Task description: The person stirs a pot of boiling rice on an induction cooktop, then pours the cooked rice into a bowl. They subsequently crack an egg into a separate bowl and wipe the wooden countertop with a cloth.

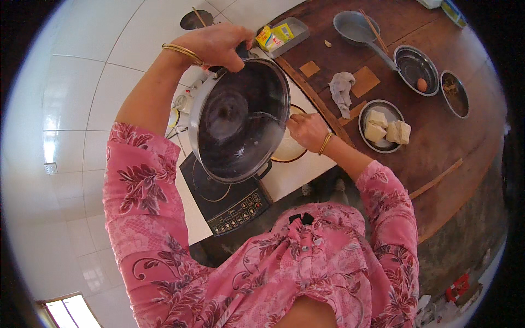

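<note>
My left hand grips the far handle of a large dark wok, which is tilted up on its side above a black induction cooker. My right hand is closed on a thin utensil whose curved end reaches into the wok; its exact kind is unclear. Below the right hand, partly hidden by the wok and hand, stands a round bowl with a brown rim and pale contents. A little liquid glistens at the wok's near side.
On the wooden table at right are a tofu plate, a grey cloth, a small frying pan with chopsticks, a bowl holding an egg, another bowl and a tray with yellow packets. Jars stand behind the wok.
</note>
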Demonstrator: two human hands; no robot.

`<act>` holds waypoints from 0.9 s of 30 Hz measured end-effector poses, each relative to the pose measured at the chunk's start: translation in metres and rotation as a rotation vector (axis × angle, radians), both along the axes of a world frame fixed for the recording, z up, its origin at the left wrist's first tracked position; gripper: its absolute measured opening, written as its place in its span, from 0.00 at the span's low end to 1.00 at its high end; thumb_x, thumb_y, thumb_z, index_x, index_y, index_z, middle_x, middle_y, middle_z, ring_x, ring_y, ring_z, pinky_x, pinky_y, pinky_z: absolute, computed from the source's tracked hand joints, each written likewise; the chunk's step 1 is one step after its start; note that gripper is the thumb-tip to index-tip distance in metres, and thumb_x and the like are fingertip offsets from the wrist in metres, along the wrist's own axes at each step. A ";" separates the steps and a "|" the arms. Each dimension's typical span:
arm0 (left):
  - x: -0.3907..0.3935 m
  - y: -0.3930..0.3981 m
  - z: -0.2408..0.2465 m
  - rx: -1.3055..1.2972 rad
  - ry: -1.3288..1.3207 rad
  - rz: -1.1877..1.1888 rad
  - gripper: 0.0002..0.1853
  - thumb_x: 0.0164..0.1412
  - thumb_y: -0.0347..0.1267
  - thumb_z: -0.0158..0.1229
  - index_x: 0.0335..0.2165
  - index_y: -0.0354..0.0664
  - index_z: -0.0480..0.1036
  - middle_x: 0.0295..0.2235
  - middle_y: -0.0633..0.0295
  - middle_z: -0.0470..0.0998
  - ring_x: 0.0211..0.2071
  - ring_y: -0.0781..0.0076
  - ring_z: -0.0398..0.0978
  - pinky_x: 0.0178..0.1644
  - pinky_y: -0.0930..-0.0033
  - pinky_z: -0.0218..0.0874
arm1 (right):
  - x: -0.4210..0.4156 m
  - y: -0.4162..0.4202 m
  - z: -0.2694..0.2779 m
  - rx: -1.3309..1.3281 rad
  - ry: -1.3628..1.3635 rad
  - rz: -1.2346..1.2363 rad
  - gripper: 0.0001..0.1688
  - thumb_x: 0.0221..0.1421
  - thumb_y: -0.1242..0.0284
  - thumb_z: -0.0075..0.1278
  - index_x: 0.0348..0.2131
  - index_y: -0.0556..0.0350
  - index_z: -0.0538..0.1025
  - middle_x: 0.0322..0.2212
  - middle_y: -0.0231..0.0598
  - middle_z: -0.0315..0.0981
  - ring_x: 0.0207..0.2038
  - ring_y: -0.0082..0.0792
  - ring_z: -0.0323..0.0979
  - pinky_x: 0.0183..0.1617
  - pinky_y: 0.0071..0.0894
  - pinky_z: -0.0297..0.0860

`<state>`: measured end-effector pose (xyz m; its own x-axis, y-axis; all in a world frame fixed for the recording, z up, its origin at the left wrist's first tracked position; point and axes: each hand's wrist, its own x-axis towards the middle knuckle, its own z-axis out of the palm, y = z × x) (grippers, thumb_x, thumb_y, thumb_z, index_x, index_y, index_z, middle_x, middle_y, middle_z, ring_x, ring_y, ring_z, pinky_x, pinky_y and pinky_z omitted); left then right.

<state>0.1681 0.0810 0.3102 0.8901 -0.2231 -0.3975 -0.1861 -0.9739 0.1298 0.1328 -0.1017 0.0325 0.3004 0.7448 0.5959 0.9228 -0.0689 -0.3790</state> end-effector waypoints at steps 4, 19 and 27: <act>0.002 -0.008 0.001 0.047 0.002 0.024 0.19 0.38 0.27 0.55 0.34 0.35 0.65 0.13 0.59 0.64 0.07 0.72 0.63 0.08 0.71 0.53 | -0.057 -0.004 -0.022 0.065 0.214 0.012 0.07 0.40 0.75 0.50 0.24 0.55 0.67 0.18 0.38 0.65 0.23 0.40 0.69 0.22 0.38 0.65; 0.002 -0.012 -0.006 0.266 0.010 0.021 0.21 0.36 0.30 0.57 0.35 0.34 0.66 0.22 0.52 0.68 0.10 0.65 0.67 0.11 0.66 0.59 | -0.083 -0.005 -0.019 0.016 0.446 -0.299 0.07 0.42 0.74 0.49 0.25 0.55 0.68 0.21 0.42 0.70 0.25 0.43 0.71 0.25 0.41 0.66; -0.004 -0.022 0.001 0.232 0.008 0.058 0.19 0.38 0.31 0.56 0.33 0.34 0.67 0.26 0.48 0.69 0.12 0.61 0.69 0.14 0.64 0.62 | -0.128 -0.013 0.003 0.026 0.461 -0.018 0.06 0.42 0.73 0.49 0.22 0.56 0.67 0.19 0.42 0.68 0.23 0.43 0.70 0.23 0.41 0.65</act>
<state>0.1638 0.0585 0.3107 0.8956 -0.0733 -0.4388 -0.1286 -0.9869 -0.0975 0.0050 -0.1144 0.0358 0.5509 0.7236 0.4158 0.6564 -0.0681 -0.7513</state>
